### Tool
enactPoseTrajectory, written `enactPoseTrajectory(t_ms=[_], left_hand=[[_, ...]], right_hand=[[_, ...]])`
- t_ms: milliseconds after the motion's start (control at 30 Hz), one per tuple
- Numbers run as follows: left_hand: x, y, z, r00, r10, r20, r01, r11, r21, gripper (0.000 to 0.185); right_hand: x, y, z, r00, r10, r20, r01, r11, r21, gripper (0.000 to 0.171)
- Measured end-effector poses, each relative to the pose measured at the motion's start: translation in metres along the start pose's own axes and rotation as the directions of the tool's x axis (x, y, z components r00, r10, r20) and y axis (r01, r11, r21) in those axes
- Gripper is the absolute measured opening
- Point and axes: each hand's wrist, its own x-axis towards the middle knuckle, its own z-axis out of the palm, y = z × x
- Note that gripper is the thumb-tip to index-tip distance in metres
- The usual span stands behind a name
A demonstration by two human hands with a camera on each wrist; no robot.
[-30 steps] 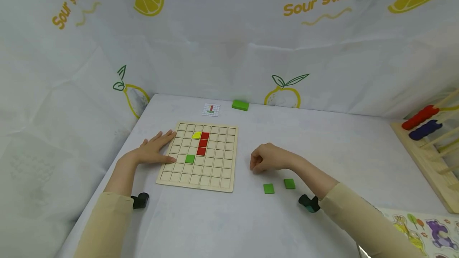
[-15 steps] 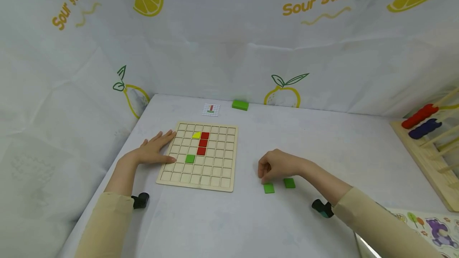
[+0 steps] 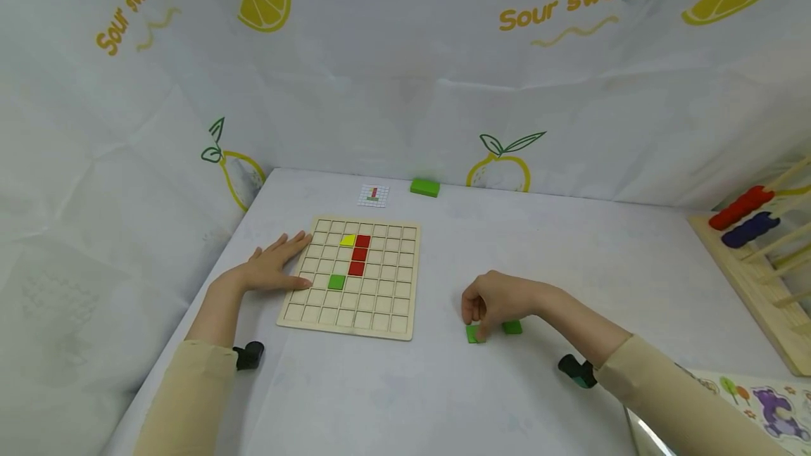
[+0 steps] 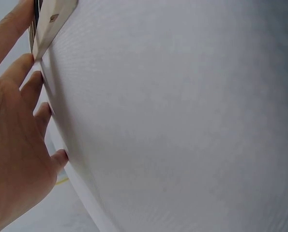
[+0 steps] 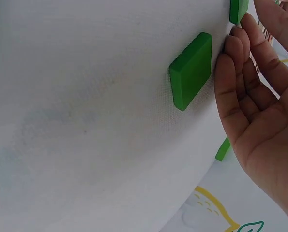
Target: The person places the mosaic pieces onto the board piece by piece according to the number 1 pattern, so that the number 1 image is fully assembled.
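My left hand [image 3: 271, 266] rests spread beside the wooden grid board [image 3: 380, 312], its thumb on the board's left edge. In the left wrist view the fingertips touch the white cloth. Three red squares [image 3: 359, 254] stand in a column on the board, with a yellow piece [image 3: 348, 240] left of the top one and a green square [image 3: 336, 281] lower left. Right of the board, my right hand [image 3: 503, 299] pinches a green square tile [image 3: 472, 333] lying on the cloth; the thumb partly covers it. Close by lies a second green tile [image 5: 192, 72], apart from the fingers.
Behind the board lie a small pattern card [image 3: 374, 195] and a green block [image 3: 425, 188]. A wooden bead frame [image 3: 747, 287] stands at the far right. A picture board [image 3: 738, 393] with animals lies at the lower right, partly under the right sleeve.
My right hand has moved right and toward me, from beside the board to the nearer green tile, its thumb now over it. The left hand and the pieces on the board stay put.
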Motion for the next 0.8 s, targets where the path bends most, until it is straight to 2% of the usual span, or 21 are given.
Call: enactPoseTrajectory(t_ms=[300, 800], left_hand=[[0.0012, -0.0012, 0.0006, 1.0, 0.0, -0.001, 0.0, 1.0, 0.009, 0.101], [0.0008, -0.0011, 0.0007, 1.0, 0.0, 0.0, 0.0, 1.0, 0.005, 0.102]], right_hand=[[-0.001, 0.003, 0.0005, 0.999, -0.037, 0.001, 0.037, 0.999, -0.01, 0.027], [0.0011, 0.0091, 0.0048, 0.997, -0.073, -0.012, 0.073, 0.997, -0.024, 0.026]])
